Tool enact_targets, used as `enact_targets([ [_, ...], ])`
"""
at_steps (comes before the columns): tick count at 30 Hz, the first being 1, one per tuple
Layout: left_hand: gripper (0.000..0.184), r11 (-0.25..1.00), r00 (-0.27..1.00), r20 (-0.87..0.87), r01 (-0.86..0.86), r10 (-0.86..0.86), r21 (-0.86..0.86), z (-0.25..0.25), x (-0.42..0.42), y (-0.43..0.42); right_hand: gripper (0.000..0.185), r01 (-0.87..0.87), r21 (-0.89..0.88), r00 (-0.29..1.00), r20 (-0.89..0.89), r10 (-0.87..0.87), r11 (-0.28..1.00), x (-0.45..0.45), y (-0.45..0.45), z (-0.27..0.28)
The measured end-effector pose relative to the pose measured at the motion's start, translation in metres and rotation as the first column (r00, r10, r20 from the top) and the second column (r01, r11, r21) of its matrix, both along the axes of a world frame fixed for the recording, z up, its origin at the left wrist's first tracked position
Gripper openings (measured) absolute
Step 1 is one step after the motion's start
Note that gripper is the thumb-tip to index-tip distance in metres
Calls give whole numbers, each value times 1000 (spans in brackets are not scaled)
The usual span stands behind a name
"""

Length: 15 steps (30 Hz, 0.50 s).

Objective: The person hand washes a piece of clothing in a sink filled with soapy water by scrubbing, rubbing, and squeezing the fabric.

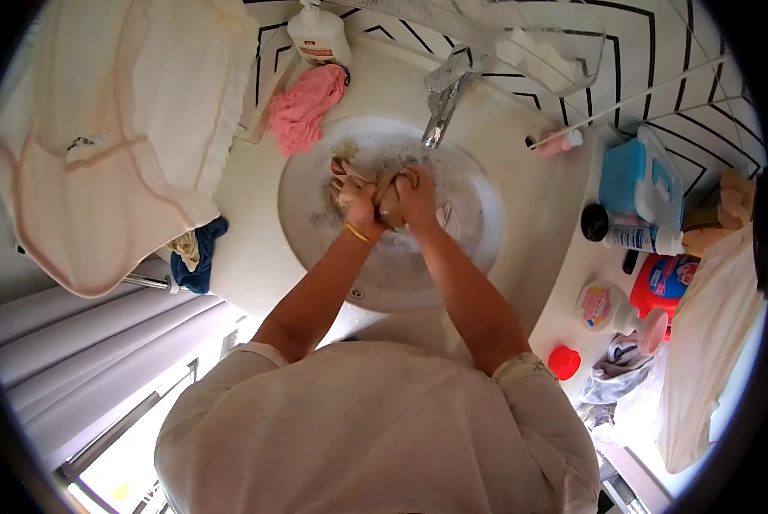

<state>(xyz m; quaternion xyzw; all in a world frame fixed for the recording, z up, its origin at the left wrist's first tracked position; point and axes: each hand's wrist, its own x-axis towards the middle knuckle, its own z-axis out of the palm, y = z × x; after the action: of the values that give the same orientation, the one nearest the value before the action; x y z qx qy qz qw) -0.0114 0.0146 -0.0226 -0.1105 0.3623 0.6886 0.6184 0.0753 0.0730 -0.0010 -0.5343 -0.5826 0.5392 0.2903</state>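
Note:
Both my hands are down in the round white sink (483, 193), which holds cloudy water with suds. A wet tan cloth (389, 208) is bunched up between them. My left hand (355, 199), with a yellow band at its wrist, is closed on the cloth's left side. My right hand (416, 195) grips it from the right, fingers curled in. Part of the cloth sticks out above my left fingers; its full shape is hidden. A pale piece of fabric (447, 218) lies in the water beside my right hand.
Behind the sink stands a chrome faucet (444, 98). A pink cloth (305, 110) and a white pump bottle (319, 38) sit back left. Pale garments (101, 163) hang at left. Along the right are a blue box (628, 178), a red jug (658, 283) and a red cap (564, 362).

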Motion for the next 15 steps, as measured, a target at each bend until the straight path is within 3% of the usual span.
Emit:
enact_targets([
  [1, 35, 998, 999, 51, -13, 16, -55, 3, -8, 3, 24, 31, 123, 994, -104, -18, 992, 1, -14, -6],
  [2, 35, 993, 994, 99, -22, 34, -112, 3, -13, 4, 24, -16, 245, 999, -33, 24, 969, 0, -32, 8],
  [3, 32, 955, 988, 144, 5, -50, 298, -19, -13, 2, 23, -69, 360, 997, 43, 57, 931, -1, -52, 34],
  [4, 30, 753, 979, 148, 11, -143, 658, -60, -10, -1, 23, -128, 464, 990, 119, 81, 876, -2, -62, 48],
  [6, 27, 601, 976, 99, 39, -195, 798, -78, -5, -4, 24, -231, 523, 962, 247, 114, 821, -4, -58, 38],
  [7, 27, 750, 984, 81, 69, -161, 657, -63, 0, -3, 25, -281, 547, 943, 310, 122, 789, -3, -51, 29],
  [8, 26, 866, 990, 53, 90, -133, 493, -43, 6, 2, 22, -255, 399, 938, 323, 125, 881, 1, -28, 8],
  [9, 26, 946, 993, 19, 102, -113, 308, -24, 10, 8, 22, -109, 173, 969, 240, 65, 979, 3, 2, 2],
  [10, 26, 990, 995, -15, 103, -102, 100, -9, 14, 6, 21, 32, -88, 984, 176, -16, 996, 5, 17, -3],
  [11, 26, 990, 994, -49, 90, -96, -107, -4, 16, 5, 22, 84, -172, 996, 32, -79, 981, 7, 17, -13],
  [13, 32, 989, 992, -16, 122, -124, -87, -30, 8, 12, 23, 139, -323, 947, -234, -221, 936, 12, 27, -37],
  [15, 33, 971, 984, 35, 180, -177, -155, -36, -1, 14, 30, 152, 76, 981, 111, -160, 985, 18, 16, -63],
])
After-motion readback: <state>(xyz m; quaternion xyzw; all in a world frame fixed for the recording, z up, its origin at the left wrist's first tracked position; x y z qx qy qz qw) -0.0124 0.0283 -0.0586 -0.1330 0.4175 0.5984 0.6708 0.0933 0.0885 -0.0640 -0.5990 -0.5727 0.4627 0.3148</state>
